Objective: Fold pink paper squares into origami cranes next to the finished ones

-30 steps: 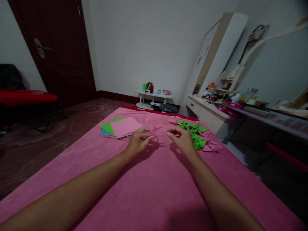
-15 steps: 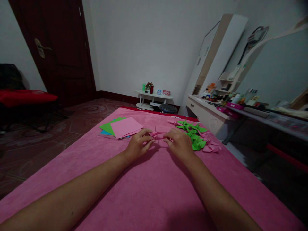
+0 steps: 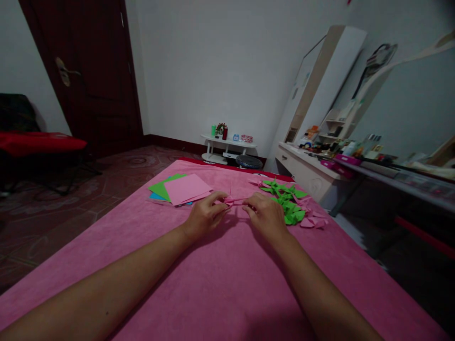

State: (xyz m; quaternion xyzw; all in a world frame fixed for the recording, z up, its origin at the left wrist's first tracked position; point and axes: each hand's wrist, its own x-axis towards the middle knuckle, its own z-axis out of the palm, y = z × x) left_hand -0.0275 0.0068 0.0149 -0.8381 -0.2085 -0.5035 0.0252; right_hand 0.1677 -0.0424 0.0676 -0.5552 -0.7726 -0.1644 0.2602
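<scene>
My left hand (image 3: 205, 215) and my right hand (image 3: 265, 214) rest on a pink cloth (image 3: 220, 279), fingers pinched on a small folded pink paper figure (image 3: 234, 200) held between them. One hand grips each end of it. A stack of flat paper sheets (image 3: 179, 189), pink on top with green and blue under it, lies just left of my left hand. A heap of folded green and pink paper figures (image 3: 290, 206) lies right of my right hand.
A dark red door (image 3: 95, 76) stands at the back left, with a red seat (image 3: 35, 142) at the far left. A small white shelf unit (image 3: 227, 144) sits against the far wall. A cluttered dressing table (image 3: 320, 163) stands to the right.
My right hand moved left onto the folded pink figure and took hold of it; both hands came closer together. The view shifted slightly.
</scene>
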